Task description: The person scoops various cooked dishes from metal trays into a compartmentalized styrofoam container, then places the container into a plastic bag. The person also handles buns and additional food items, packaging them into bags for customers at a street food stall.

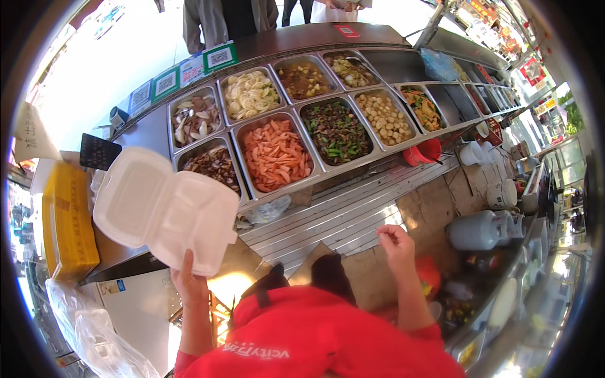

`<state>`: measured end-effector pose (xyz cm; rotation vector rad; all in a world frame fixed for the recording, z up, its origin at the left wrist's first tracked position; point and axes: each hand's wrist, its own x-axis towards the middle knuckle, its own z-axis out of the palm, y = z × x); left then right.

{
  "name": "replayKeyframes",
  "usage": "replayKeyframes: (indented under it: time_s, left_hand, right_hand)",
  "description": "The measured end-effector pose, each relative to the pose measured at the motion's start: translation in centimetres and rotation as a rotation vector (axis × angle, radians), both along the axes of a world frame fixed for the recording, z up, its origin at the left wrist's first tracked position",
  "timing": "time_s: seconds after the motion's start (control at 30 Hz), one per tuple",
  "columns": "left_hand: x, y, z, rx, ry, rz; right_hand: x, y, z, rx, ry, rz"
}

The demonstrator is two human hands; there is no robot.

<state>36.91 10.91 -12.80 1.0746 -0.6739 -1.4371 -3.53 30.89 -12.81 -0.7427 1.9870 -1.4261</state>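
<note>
My left hand grips the near edge of an open white foam takeout box, thumb on its inner face. The box is bare inside, its divided base to the right and its lid tilted up to the left. It covers part of a steel pan of dark brown chopped food. Loosely curled, my right hand hangs over the floor with nothing visible in it. Nearest beyond the box sit pans of sliced carrots or sausage, green peppers with minced meat and sliced white lotus root.
A red bucket hangs by the counter front. Grey gas cylinders stand on the floor at right. A yellow-taped box and plastic-wrapped foam boxes are at left. People stand across the counter, behind printed code signs.
</note>
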Motion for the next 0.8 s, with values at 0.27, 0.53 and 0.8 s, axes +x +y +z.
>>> replayKeyframes:
  time_s: [0.27, 0.53, 0.8]
  left_hand:
    - [-8.7, -1.5, -1.9, 0.112, -0.021, 0.317]
    - [-16.0, -6.0, -3.9, 0.055, -0.117, 0.636]
    - [-24.9, -9.8, -2.8, 0.113, -0.206, 0.784]
  right_hand:
    - [-28.6, -9.5, -4.4, 0.091, 0.263, -0.019]
    - [-51.3, -28.7, -12.1, 0.339, 0.677, 0.028]
    - [-61.7, -40.4, -21.1, 0.817, 1.101, 0.401]
